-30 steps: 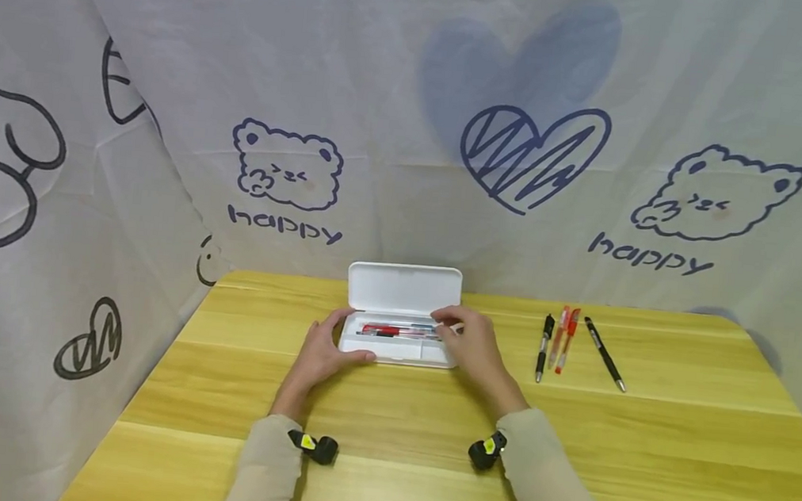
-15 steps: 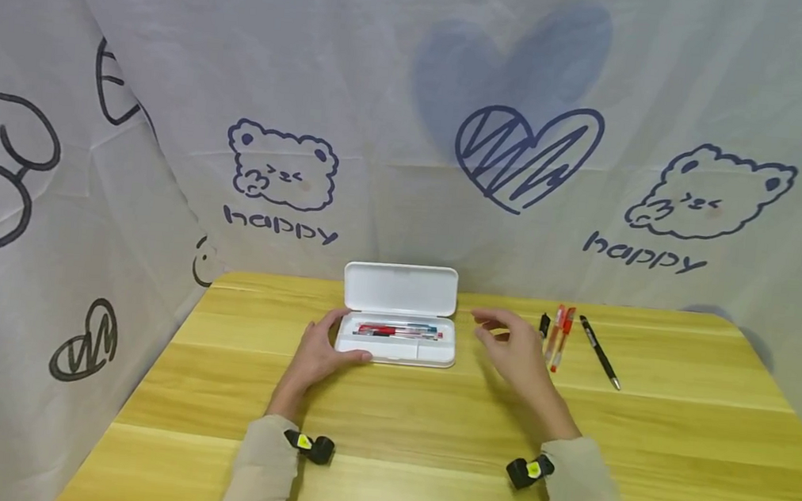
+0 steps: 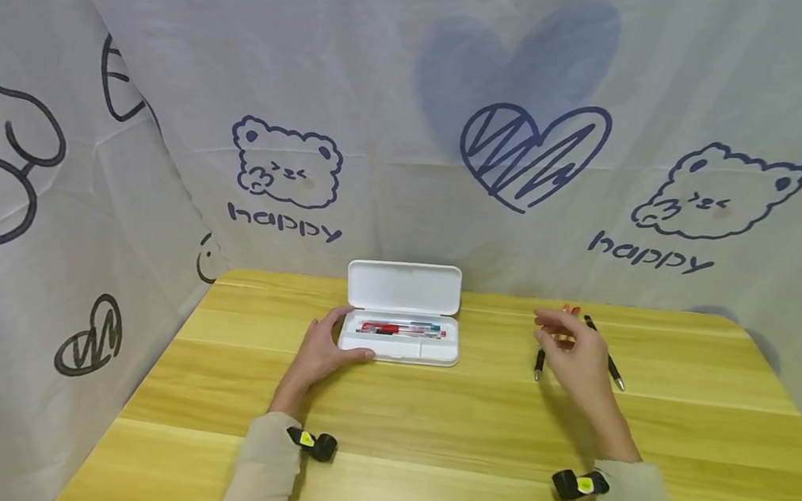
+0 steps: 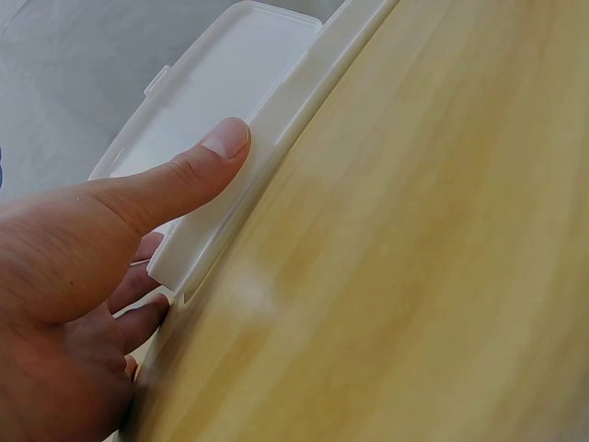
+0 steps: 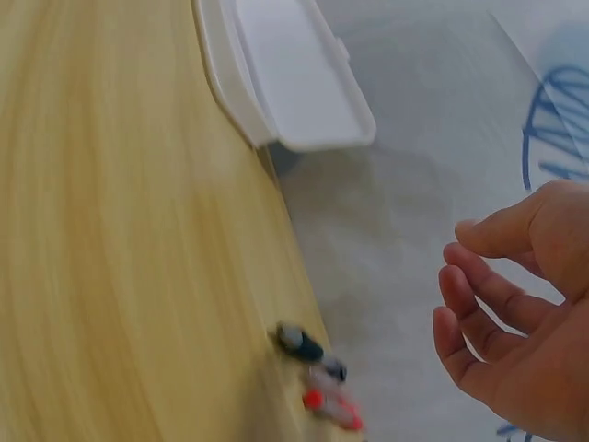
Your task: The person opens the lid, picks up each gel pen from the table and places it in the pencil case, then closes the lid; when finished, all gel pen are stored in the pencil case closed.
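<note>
An open white pencil case stands at the table's back, its lid raised. Inside its rear compartment lie several pens with red, black and teal parts. The left hand grips the case's left end; in the left wrist view its thumb lies along the front wall with fingers round the end. To the right, the right hand hovers over the loose pens, fingers loosely bent and holding nothing. It partly hides a black pen and two red pens.
Another black pen lies slantwise just right of the right hand. A light cloth with hearts and bears hangs along the table's rear edge and left side. The wooden table stretches toward the front.
The right hand has left the pencil case and moved right, to above the loose pens. The left hand has kept its hold on the case.
</note>
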`<state>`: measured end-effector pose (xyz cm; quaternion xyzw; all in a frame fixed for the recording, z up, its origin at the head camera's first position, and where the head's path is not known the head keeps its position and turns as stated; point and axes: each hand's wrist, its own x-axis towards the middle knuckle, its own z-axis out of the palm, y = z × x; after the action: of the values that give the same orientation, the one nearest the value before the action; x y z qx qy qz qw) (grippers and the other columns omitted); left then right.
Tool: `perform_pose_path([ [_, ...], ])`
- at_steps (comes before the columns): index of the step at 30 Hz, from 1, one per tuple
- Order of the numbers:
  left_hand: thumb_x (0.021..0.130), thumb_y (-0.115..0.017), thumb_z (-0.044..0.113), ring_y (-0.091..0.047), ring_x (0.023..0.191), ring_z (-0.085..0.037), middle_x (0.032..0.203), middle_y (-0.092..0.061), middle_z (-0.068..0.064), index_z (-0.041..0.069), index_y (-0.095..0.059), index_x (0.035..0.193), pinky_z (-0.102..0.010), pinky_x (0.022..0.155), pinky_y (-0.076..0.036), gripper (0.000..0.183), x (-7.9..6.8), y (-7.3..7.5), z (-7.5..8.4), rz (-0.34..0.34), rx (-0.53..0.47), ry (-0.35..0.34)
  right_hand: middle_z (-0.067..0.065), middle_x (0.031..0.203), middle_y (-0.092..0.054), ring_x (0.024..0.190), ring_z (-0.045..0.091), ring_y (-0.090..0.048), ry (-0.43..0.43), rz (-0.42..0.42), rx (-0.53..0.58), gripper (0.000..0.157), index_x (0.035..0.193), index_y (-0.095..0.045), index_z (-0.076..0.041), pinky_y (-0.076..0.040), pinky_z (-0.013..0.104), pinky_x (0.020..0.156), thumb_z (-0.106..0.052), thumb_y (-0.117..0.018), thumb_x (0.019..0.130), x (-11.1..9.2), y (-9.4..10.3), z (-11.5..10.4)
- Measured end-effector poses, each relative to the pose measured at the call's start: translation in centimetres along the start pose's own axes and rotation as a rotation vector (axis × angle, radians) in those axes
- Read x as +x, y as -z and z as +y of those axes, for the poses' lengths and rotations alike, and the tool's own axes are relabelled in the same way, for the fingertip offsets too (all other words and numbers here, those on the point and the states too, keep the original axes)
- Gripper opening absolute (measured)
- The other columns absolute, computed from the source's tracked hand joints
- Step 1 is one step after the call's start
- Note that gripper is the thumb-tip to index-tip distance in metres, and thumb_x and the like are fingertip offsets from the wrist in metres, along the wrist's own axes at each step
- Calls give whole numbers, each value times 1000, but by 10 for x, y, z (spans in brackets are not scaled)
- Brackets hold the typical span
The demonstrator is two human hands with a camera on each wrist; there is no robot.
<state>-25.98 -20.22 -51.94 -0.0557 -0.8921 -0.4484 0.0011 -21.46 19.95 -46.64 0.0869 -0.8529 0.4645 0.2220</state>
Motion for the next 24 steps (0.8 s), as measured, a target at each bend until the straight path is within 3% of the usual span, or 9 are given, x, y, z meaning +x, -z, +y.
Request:
perform_pose_path([
  [5,73,-95,34,-26,151,-41,159,-42,-19,11,-45,152,-54,127,-3,96,-1,-1,1,-5,-13,3,19,105,-73,90,0,-61,-52,52,-10,25,118,-72,2,-51,6,74,3,-69,94,-1,15,11],
  [11,73,-95,35,-20,152,-45,160,-40,-19,13,-45,152,-61,125,-9,96,0,0,0,-3,5,21,21,110,-72,88,-4,-58,-108,88,-52,26,121,-71,2,-49,4,73,0,-68,96,-2,30,25],
  [17,74,-95,32,-24,151,-42,159,-41,-19,12,-45,151,-55,127,-4,95,1,0,1,-4,10,5,21,108,-72,85,-10,-56,-163,128,-107,29,123,-70,2,-46,2,72,-1,-70,95,-5,44,46],
  [20,73,-95,31,-26,151,-42,158,-42,-20,11,-45,151,-54,127,-4,94,1,0,1,-4,12,-1,22,111,-71,89,2,-61,-204,115,-150,31,126,-69,1,-44,0,71,-3,-70,95,-9,50,55],
  [24,73,-95,31,-28,150,-43,157,-43,-21,10,-46,151,-54,127,-5,95,1,0,2,0,23,0,25,114,-70,97,30,-67,-260,77,-199,35,129,-66,3,-42,1,70,-3,-70,95,-13,56,65],
])
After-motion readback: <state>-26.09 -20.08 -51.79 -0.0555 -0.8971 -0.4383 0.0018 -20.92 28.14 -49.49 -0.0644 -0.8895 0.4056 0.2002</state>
